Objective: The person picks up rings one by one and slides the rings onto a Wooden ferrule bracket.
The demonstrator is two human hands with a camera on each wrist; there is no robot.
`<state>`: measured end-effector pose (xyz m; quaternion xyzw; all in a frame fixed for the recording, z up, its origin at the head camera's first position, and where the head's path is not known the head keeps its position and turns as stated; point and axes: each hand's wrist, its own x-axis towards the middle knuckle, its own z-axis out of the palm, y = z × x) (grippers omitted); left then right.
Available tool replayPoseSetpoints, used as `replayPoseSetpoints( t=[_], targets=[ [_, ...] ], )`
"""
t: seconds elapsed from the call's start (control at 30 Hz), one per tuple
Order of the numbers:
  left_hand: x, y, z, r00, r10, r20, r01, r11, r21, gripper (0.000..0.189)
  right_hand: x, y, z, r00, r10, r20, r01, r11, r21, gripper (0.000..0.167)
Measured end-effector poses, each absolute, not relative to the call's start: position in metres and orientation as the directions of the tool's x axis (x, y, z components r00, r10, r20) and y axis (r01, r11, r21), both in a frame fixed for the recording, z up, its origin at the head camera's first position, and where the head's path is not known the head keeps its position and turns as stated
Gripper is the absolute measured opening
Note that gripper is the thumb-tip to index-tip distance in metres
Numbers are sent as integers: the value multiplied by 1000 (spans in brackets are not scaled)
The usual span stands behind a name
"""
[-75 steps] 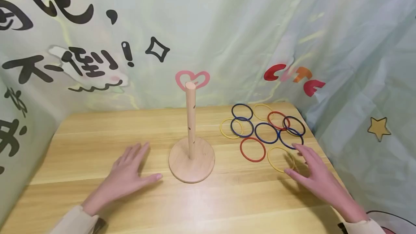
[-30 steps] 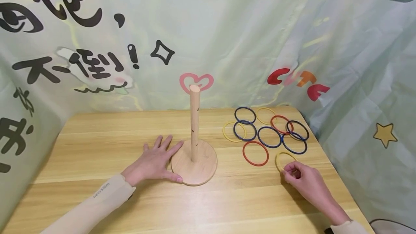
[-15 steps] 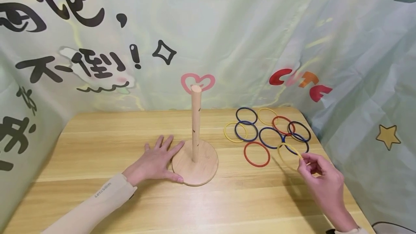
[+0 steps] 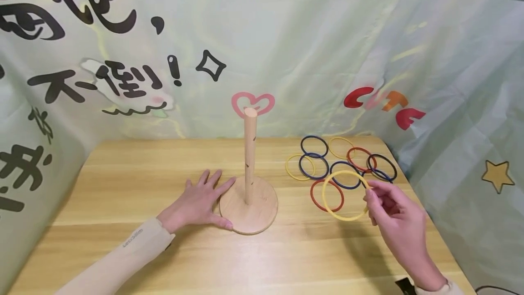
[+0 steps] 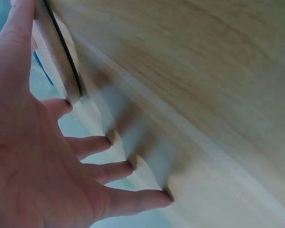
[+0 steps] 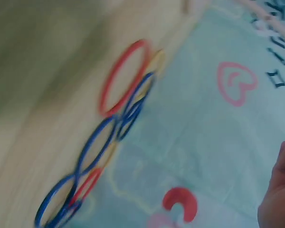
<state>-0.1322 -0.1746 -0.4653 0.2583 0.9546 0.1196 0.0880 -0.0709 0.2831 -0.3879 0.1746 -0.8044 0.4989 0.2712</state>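
1. The right hand's (image 4: 399, 222) grip is closed to a pinch, thumb against fingers, on the right edge of a thin yellow ring (image 4: 324, 195), right of the frame's centre.
2. That ring is up off the surface and nearly faces the camera, overlapping other rings in the head view. Half a second ago it was seen more slantwise; 2.5 seconds ago it lay flat, with the right hand loose around it.
3. The left hand's (image 4: 200, 208) grip is spread wide and clasps nothing; thumb and forefinger touch the left edge of a round, pale wooden base (image 4: 262, 213). It stood apart from the base 2.5 seconds ago, but was there by one second ago.
4. From the base an upright wooden post (image 4: 250, 158), bare of rings, rises at mid-frame.
5. Right of it lie two red rings (image 4: 311, 192), five dark blue rings (image 4: 314, 136) and two other yellow rings (image 4: 286, 166), many overlapping.
6. All rest on a wood-grain surface (image 4: 135, 181) before a pale green printed cloth (image 4: 311, 49).
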Motion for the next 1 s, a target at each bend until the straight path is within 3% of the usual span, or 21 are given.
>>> replayPoseSetpoints(
  t=[0.1, 0.2, 0.47, 0.73, 1.0],
  targets=[
    [-134, -174, -465, -850, 516, -106, 473, 836, 277, 131, -73, 273, -375, -866, 34, 499, -460, 335, -822, 28],
    [-135, -174, -465, -850, 515, -112, 471, 837, 279, 131, -79, 263, -363, -894, 53, 444, -424, 216, -879, 28],
    [-133, -175, -464, -855, 509, -104, 468, 841, 270, 131, -94, 238, -337, -907, 0, 421, -419, 117, -901, 30],
    [-132, -175, -466, -851, 516, -103, 472, 835, 281, 132, -107, 215, -308, -929, 40, 367, -364, 65, -929, 29],
    [-132, -176, -464, -852, 515, -98, 473, 836, 277, 130, -122, 189, -286, -920, 1, 391, -391, -42, -920, 29]
  ],
)
